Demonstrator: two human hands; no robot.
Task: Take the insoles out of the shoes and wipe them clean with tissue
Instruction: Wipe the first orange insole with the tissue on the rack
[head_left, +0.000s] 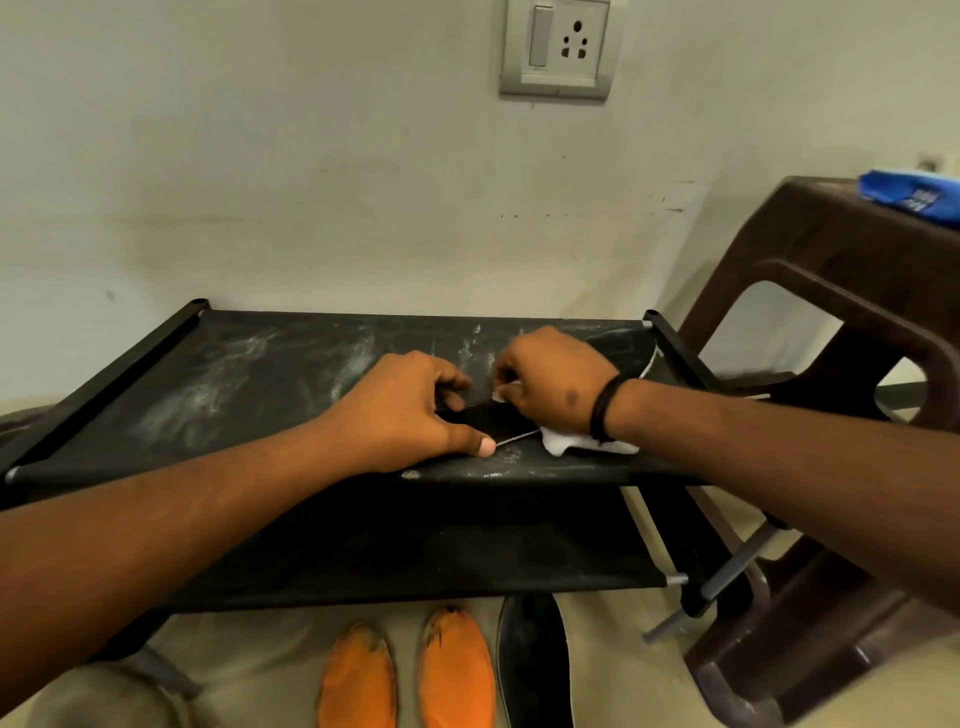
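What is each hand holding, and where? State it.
Left hand pins the black insole at its near end. Right hand holds white tissue bunched under its palm.

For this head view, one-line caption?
Left hand holds insole on rack; right hand wipes it with tissue.
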